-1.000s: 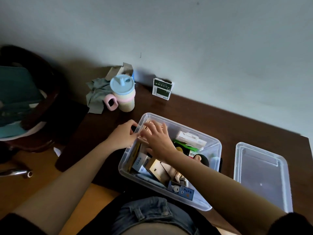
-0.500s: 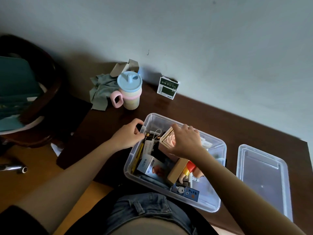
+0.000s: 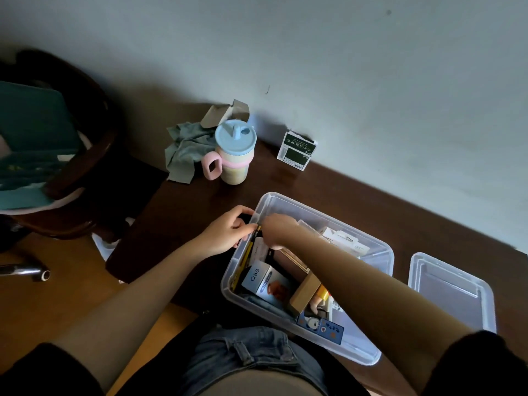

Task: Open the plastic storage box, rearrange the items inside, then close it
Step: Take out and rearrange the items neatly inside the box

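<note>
The clear plastic storage box (image 3: 328,207) stands open on the dark wooden table in front of me. Its lid (image 3: 451,292) lies flat to its right. My left hand (image 3: 225,232) grips the box's left rim, thumb and fingers curled around it. My right hand (image 3: 278,228) reaches into the far left corner of the box; its fingers are blurred and partly hidden. Inside are a white and blue box marked Q88 (image 3: 263,281), a brown cardboard box (image 3: 304,292), a blue box with a cartoon face (image 3: 320,328), white packets (image 3: 345,241) and a yellow flat pack (image 3: 245,258).
A beige cup with blue lid and pink handle (image 3: 233,152) stands at the table's back left, beside a grey cloth (image 3: 185,150) and torn cardboard (image 3: 225,112). A green and white carton (image 3: 297,151) leans by the wall. A dark wooden chair (image 3: 71,155) is at left.
My right hand has moved from the middle of the box to its far left corner, and the pinkish wooden box it held now lies under my forearm. The left hand stays at the rim.
</note>
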A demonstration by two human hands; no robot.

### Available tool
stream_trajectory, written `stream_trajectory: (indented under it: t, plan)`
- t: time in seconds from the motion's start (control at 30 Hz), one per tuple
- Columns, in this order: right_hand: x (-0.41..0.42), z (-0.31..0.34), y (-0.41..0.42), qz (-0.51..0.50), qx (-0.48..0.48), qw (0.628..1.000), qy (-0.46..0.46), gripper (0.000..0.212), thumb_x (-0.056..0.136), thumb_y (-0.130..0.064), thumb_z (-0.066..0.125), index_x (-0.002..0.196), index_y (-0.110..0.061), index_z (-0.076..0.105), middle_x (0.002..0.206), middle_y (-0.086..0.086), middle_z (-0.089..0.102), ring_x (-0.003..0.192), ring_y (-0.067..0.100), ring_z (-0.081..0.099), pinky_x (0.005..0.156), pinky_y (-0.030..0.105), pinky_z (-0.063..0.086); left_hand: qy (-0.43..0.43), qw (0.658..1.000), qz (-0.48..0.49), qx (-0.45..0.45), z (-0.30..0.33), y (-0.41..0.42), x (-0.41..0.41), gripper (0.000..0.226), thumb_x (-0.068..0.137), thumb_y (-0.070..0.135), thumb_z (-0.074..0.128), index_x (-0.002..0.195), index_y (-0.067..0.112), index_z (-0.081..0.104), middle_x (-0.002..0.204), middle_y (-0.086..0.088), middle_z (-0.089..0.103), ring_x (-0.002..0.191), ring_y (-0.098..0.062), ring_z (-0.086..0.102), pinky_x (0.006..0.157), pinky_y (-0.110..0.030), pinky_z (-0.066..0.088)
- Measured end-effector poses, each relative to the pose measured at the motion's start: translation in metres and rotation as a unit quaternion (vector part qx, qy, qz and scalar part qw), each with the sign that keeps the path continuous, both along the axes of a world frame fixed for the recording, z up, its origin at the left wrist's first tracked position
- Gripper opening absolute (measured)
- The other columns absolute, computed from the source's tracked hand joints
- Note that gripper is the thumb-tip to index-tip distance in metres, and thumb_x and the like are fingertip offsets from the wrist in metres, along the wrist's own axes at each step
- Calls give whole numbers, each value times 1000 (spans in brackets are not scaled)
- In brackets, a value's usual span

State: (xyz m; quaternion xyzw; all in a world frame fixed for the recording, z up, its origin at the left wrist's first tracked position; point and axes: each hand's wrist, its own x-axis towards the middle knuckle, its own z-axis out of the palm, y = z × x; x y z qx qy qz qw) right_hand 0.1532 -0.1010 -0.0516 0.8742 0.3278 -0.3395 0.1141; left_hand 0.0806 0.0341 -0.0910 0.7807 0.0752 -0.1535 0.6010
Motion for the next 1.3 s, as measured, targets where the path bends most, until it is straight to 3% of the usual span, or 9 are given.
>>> stream_trajectory:
  t: [0.1,0.17,0.3,0.57,0.93,1.07,1.13,1.2,1.3]
  plan:
    - [10,-21,9,-5,-49,999,2,38,88,-7,58,125,-12,54,114,4,60,108,24,59,81,32,50,-10,1000,2,0,-3,0,-3,18,93,27,57,107,35,50,58,9,58,59,-7,54,59,-24,43]
    - [11,-31,11,-7,-65,997,-28,35,90,-10,57,125,-9,56,124,5,58,115,24,57,87,31,48,-16,1000,6,1,-3,-1,-4,18,93,29,57,107,37,50,58,11,59,60,-5,54,62,-26,43]
    - [17,-40,12,-6,-64,996,-63,28,93,-10,53,120,-6,59,122,7,60,113,23,58,87,29,49,-25,1000,15,0,-4,-2,-6,21,90,35,57,110,33,52,59,14,60,62,-2,55,72,-30,44]
    - [20,-51,14,62,-92,990,-83,28,95,-11,47,121,-6,56,123,7,56,116,23,55,88,27,46,-3,1000,13,18,1,-1,-6,24,92,33,57,114,27,53,61,11,59,63,-5,54,75,-31,43]
    - [23,-52,15,126,-129,983,-45,25,84,-12,63,109,-10,62,132,11,49,108,25,58,68,26,45,8,999,21,32,9,-4,-6,24,93,31,55,117,26,52,65,9,58,63,-7,51,78,-31,43]
    - [21,-54,16,102,-135,984,-52,5,85,-15,61,85,-13,57,101,2,56,92,19,60,64,23,43,8,999,21,34,9,-4,-6,25,93,33,55,117,27,52,65,10,58,63,-6,51,78,-31,43]
    - [19,-57,15,78,-129,987,-58,5,87,-13,58,92,-12,61,89,-2,55,91,17,60,65,21,42,7,999,19,39,8,-4,-7,25,93,33,55,117,28,52,65,11,58,62,-3,50,77,-28,41]
    - [17,-62,15,54,-120,990,-55,21,89,-10,57,109,-11,61,105,-1,60,102,18,61,72,22,44,5,999,18,46,8,-3,-7,24,93,34,55,116,30,51,64,12,58,62,-2,50,75,-25,40]
    - [16,-62,15,51,-110,992,-47,24,89,-7,56,113,-9,60,114,2,61,106,20,61,72,23,43,5,999,19,46,9,-4,-8,24,93,33,55,116,30,51,64,13,58,63,-3,51,77,-27,41]
